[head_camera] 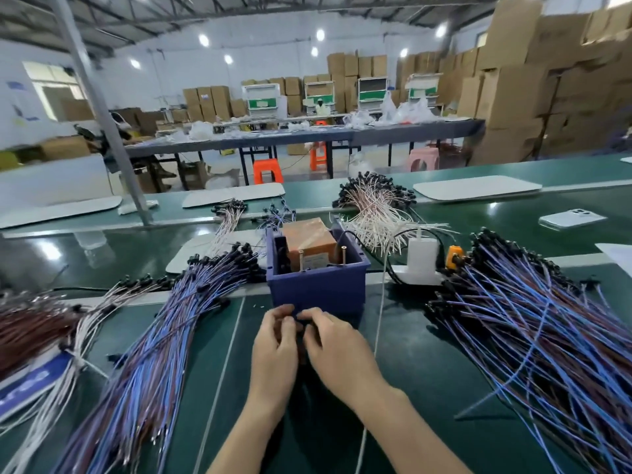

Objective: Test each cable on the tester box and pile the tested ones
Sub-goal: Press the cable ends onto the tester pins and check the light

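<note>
my left hand (275, 343) + right hand (333, 343) together at front of blue tester box (318, 289), fingers (285, 314) of both pinching small dark cable end (301, 331). big cable pile (533, 319) off to right.

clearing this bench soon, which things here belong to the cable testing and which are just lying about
Job: tester box, left cable pile, right cable pile, left hand and right hand close together at the box's front.
Lying about: phone, white mat, orange stool beyond the bench.

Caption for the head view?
At the blue tester box, left hand and right hand pinch a dark cable end; cable piles either side.
</note>
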`<state>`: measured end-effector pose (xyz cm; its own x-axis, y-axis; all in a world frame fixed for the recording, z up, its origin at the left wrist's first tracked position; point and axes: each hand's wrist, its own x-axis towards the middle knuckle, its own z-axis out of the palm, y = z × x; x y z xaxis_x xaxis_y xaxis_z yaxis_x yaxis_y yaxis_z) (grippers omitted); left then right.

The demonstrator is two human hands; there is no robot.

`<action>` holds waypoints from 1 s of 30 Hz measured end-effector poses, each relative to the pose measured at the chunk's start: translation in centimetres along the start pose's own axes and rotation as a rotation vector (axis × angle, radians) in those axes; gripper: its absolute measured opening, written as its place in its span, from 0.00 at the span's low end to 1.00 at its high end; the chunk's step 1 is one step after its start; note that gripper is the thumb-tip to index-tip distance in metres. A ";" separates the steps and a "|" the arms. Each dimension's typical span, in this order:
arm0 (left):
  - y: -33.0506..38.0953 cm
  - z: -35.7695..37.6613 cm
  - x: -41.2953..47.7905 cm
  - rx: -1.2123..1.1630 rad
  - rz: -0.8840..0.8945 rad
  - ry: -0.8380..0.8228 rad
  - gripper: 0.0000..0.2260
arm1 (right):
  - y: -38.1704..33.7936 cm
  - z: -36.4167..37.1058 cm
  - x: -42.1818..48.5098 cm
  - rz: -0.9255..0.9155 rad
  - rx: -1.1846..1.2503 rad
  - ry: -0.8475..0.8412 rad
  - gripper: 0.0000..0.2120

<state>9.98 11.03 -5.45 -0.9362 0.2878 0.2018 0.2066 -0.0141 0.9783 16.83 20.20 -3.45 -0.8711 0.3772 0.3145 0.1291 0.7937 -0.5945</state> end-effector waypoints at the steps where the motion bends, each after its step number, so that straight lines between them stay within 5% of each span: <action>1: -0.1 0.0 0.2 -0.007 0.005 0.010 0.10 | -0.2 0.4 0.8 0.018 0.000 -0.035 0.13; 12: -1.2 0.0 1.3 -0.021 -0.041 0.077 0.11 | 1.8 3.3 3.2 0.106 0.089 -0.147 0.12; 30: -0.8 0.1 1.1 -0.086 -0.074 0.063 0.12 | 2.1 3.3 3.0 0.129 0.283 -0.085 0.11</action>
<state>8.88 11.47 -5.98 -0.9644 0.2308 0.1290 0.1139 -0.0779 0.9904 12.93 21.41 -6.23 -0.8944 0.4149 0.1673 0.1143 0.5734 -0.8113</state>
